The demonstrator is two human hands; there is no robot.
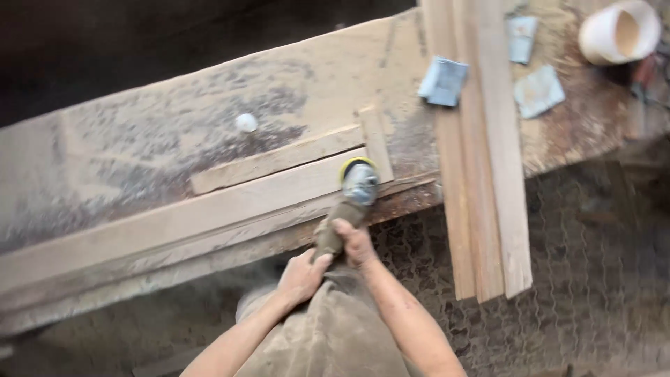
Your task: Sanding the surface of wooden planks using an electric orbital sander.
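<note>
Both hands (328, 262) grip a grinder (352, 199) on the dusty workbench (139, 153) (patterned floor (586, 279) below).

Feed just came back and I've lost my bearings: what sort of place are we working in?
Most likely a rough woodworking shop. A dusty workbench carries long wooden boards, and the left hand and right hand grip a handheld grinder on a plank.
</note>
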